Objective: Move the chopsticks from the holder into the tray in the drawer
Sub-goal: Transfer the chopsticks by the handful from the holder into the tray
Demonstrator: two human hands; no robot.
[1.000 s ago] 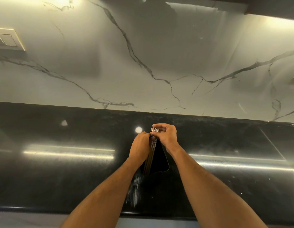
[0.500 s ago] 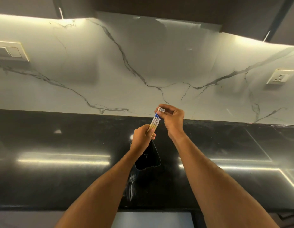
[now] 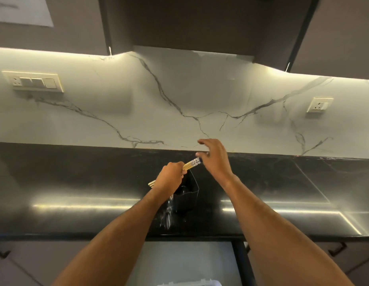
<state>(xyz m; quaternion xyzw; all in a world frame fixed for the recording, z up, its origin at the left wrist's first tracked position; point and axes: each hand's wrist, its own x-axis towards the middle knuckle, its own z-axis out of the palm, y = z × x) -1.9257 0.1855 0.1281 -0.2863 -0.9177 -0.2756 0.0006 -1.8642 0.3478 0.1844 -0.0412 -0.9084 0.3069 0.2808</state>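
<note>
My left hand point(image 3: 168, 179) is closed around a bundle of wooden chopsticks point(image 3: 189, 164) with blue-and-white patterned ends. The bundle lies tilted, patterned ends up to the right, plain tips poking out to the lower left of my fist. It is clear of the black holder point(image 3: 187, 196), which stands on the black countertop point(image 3: 76, 182) just below my left hand. My right hand point(image 3: 213, 158) hovers by the patterned ends with fingers spread, holding nothing. At the bottom edge the pale rim of a tray point(image 3: 187, 283) shows inside the open drawer point(image 3: 179, 259).
A white marble backsplash point(image 3: 179, 100) runs behind the counter, with a switch plate point(image 3: 34, 81) at left and a socket point(image 3: 319, 105) at right. Dark wall cabinets point(image 3: 200, 21) hang overhead. Closed drawer fronts with dark handles point(image 3: 337, 249) flank the open drawer.
The chopsticks have come out of the holder and tilted sideways in my left hand. My right hand has let go of their ends and spread its fingers. The view has tipped back, showing the drawer.
</note>
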